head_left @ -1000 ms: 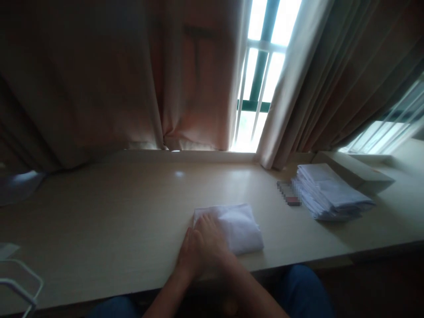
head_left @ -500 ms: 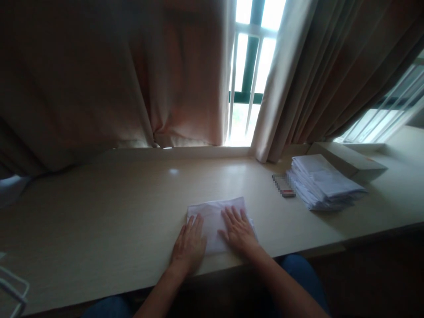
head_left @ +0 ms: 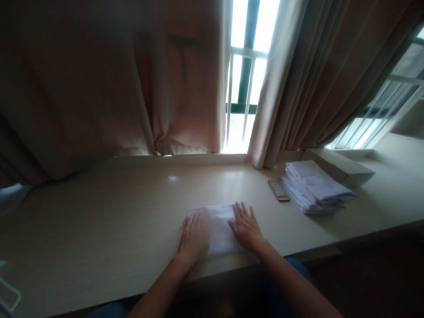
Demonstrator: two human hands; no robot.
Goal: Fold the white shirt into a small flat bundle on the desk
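A folded white cloth (head_left: 220, 232) lies flat on the pale wooden desk (head_left: 109, 234), close to its front edge. My left hand (head_left: 194, 238) rests on the left side of the cloth, fingers stretched out and pointing away from me. On the cloth's right edge lies my right hand (head_left: 245, 227), palm down with its fingers spread and the thumb toward the middle. Neither hand grips the cloth. Parts of the cloth's two sides are hidden beneath the hands.
To the right stands a stack of folded white cloths (head_left: 316, 185), with a blurred-out phone-like object (head_left: 279, 190) at its left. Behind the stack is a pale box (head_left: 341, 165). Curtains (head_left: 185, 97) hang along the desk's back edge. A white wire frame (head_left: 11, 291) shows at lower left.
My right hand has slid right to the cloth's edge, its fingers still spread. My left hand stays on the left side. The whole view has shifted slightly.
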